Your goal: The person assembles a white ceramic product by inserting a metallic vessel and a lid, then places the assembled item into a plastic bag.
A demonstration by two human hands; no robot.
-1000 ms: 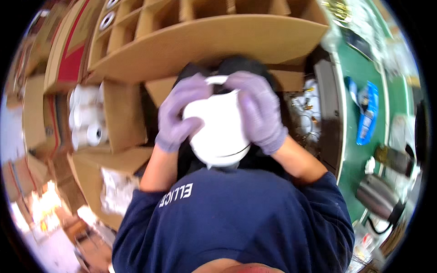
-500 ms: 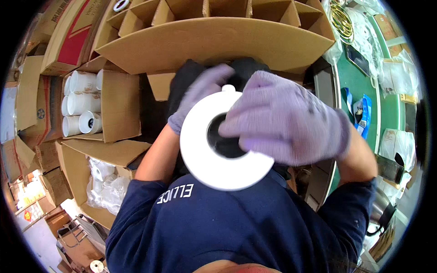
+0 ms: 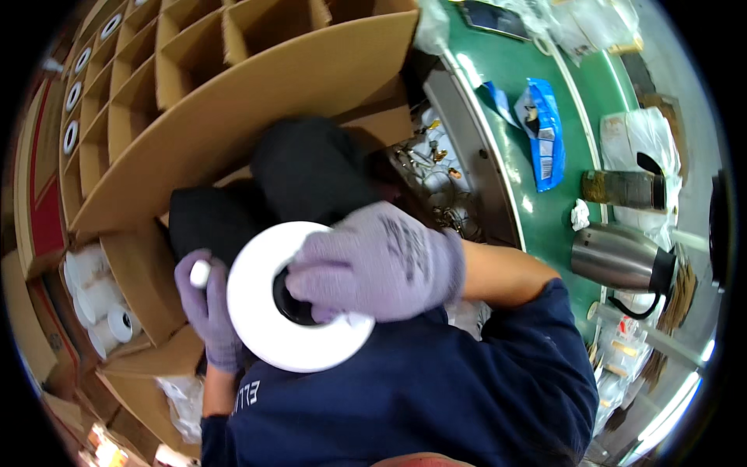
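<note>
A white round piece (image 3: 253, 327) with a wide ring-like face and a black middle (image 3: 285, 307) is in front of my chest, above my lap. My left hand (image 3: 212, 315), in a light purple glove, grips its left side. At that hand's fingertips shows a small white knob (image 3: 201, 274); whether it joins the round piece is hidden. My right hand (image 3: 381, 261), gloved alike, lies over the right part of the ring. Its bent fingers reach into the black middle and hold there; the fingertips are partly hidden.
A divided cardboard box (image 3: 257, 101) stands beyond my knees, white ringed pieces in some far-left cells. Left, an open carton holds white cylinders (image 3: 93, 284). On the green table (image 3: 498, 86) at right are a blue packet (image 3: 547, 136), a phone (image 3: 494, 19) and a steel jug (image 3: 615, 257). An open drawer (image 3: 475, 148) holds small metal parts.
My view has swung right, showing more table and the drawer. My right fingers now sit deeper in the black middle. The small white knob now shows at my left fingertips rather than the ring's far edge.
</note>
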